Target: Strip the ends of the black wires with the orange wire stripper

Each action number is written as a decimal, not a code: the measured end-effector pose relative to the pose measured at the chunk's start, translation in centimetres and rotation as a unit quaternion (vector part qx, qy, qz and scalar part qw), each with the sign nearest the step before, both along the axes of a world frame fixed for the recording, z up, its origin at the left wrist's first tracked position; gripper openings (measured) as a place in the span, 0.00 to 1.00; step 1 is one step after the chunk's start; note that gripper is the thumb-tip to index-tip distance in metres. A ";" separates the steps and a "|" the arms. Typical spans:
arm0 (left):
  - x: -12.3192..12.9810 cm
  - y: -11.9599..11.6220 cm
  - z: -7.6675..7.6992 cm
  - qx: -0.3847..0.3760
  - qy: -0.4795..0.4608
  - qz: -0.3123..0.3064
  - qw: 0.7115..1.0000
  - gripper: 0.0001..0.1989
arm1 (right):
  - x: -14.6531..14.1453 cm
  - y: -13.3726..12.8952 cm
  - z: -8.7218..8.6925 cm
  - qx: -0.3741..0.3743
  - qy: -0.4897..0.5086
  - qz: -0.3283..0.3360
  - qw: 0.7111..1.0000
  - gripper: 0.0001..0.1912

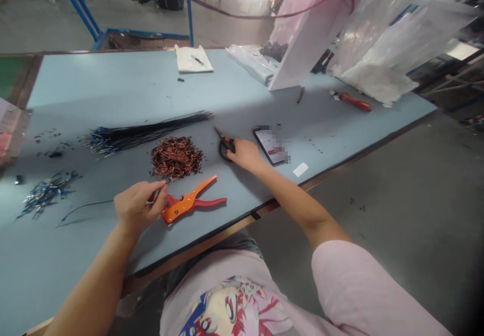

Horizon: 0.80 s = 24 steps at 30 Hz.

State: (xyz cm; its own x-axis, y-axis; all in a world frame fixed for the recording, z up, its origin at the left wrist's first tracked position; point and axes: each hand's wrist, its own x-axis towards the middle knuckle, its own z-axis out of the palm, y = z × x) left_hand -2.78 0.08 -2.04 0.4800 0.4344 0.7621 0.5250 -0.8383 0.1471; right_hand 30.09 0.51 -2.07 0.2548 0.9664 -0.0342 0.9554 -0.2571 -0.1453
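- With our left hand (139,202), thumb and finger pinch the black wire (94,203); its blue-tipped end extends leftward.
- Our right hand (246,154) touches the scissors (227,143) at the handles; whether its fingers grip, we cannot tell.

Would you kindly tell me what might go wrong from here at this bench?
The scissors at the right hand point toward the nearby end of the black wire bundle, so their tips might snag it. The left hand, pinching a single wire, is beside the pile of copper-coloured pieces and could scatter some.
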 end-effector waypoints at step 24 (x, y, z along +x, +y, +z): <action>-0.1 0.0 -0.6 -0.014 0.056 -0.022 0.998 0.03 | 6.2 7.8 0.0 -0.012 -0.076 0.040 0.996 0.20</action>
State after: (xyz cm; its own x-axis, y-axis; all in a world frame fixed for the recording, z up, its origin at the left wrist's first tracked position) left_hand -2.88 0.08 -2.63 0.5810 0.4320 0.6898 0.5023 -0.8572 0.1138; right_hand 36.24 8.31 -2.08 0.1808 0.9832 -0.0248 0.9835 -0.1807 0.0071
